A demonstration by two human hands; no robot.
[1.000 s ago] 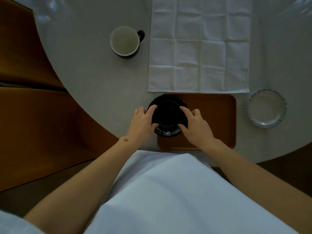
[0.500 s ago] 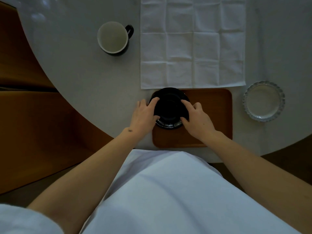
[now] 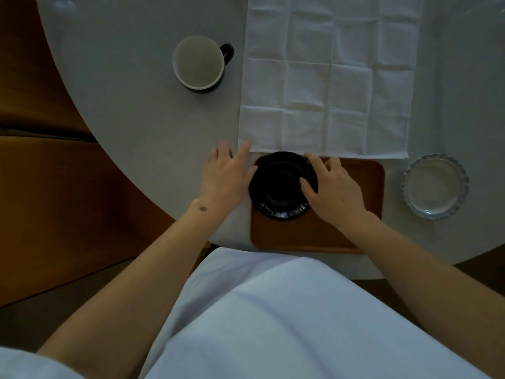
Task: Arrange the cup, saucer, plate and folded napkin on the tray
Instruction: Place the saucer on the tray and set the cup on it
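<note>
The round black glossy saucer (image 3: 282,186) sits on the left end of the rectangular brown wooden tray (image 3: 355,214). Right hand (image 3: 334,190) rests relaxed fingers on its rim; left hand (image 3: 226,176) is released beside it. Lift both straight off (no dragging). Next comes the black, pale-lined mug (image 3: 199,62), standing far off on the bench.

The black saucer (image 3: 282,186) sits on the wooden tray (image 3: 341,228) (far-left corner), right hand (image 3: 334,191) touching it, left hand (image 3: 225,179) spread beside it.
</note>
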